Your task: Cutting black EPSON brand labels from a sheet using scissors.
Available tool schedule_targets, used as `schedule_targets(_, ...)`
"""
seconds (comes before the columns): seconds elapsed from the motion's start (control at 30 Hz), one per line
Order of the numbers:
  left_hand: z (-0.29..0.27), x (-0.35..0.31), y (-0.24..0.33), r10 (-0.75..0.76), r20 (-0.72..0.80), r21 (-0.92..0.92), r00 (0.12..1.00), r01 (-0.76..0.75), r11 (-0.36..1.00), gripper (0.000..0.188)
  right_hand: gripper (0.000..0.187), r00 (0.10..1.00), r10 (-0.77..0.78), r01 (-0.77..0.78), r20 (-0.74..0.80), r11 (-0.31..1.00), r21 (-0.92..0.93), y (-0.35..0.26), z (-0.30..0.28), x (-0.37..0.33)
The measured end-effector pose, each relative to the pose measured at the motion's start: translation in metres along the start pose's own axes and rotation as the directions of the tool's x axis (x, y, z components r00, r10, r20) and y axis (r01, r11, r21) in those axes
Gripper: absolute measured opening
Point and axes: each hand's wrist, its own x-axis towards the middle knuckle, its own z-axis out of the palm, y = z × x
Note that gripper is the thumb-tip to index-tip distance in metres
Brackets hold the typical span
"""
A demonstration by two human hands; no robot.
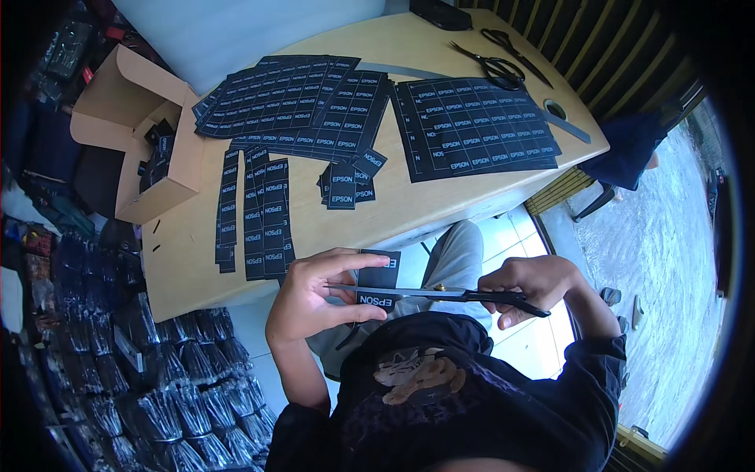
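Scissors [452,295] apparently across black strip [376,275]

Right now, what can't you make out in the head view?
All in the head view:
Carton: bottom hidden by contents and near wall.
Left sheet stack: lower sheets covered by upper ones.
Held scissors: handle partly behind right hand.
Black case: cut off by top edge.

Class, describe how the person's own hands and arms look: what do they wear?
The left hand and right hand are bare, with no gloves, rings or watch visible. Short, loose, dark T-shirt sleeves end near the elbows, leaving the forearms uncovered.
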Motion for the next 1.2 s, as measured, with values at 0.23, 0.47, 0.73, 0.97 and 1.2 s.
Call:
schedule_targets(0.23,0.001,0.0,-0.001,-0.009,-0.002,-0.038,1.0,0.009,0.999,0.055,0.054,1.0,0.002,-0.002,-0.011,1.0,0.003,-0.002,0.001,-0.002)
schedule_targets(0.47,0.0,-0.001,0.001,-0.028,0.003,-0.04,1.0,0.028,0.999,0.055,0.052,1.0,-0.026,0.026,-0.016,1.0,0.006,-0.003,0.001,0.0)
schedule_targets(0.73,-0.001,0.002,0.0,-0.016,0.008,-0.026,1.0,0.016,1.0,0.056,0.041,0.999,0.035,-0.036,-0.019,0.998,-0.048,0.004,-0.001,-0.005)
schedule_targets(0.97,-0.019,0.02,-0.031,-0.146,-0.081,-0.246,0.986,0.122,0.962,0.042,0.044,0.936,0.234,-0.261,-0.264,0.962,-0.074,0.01,0.004,-0.03)
schedule_targets(1.2,-0.036,0.067,-0.06,-0.155,-0.142,0.103,0.978,0.17,0.98,0.044,0.05,0.878,0.228,-0.27,-0.42,0.962,-0.042,0.025,0.022,-0.047)
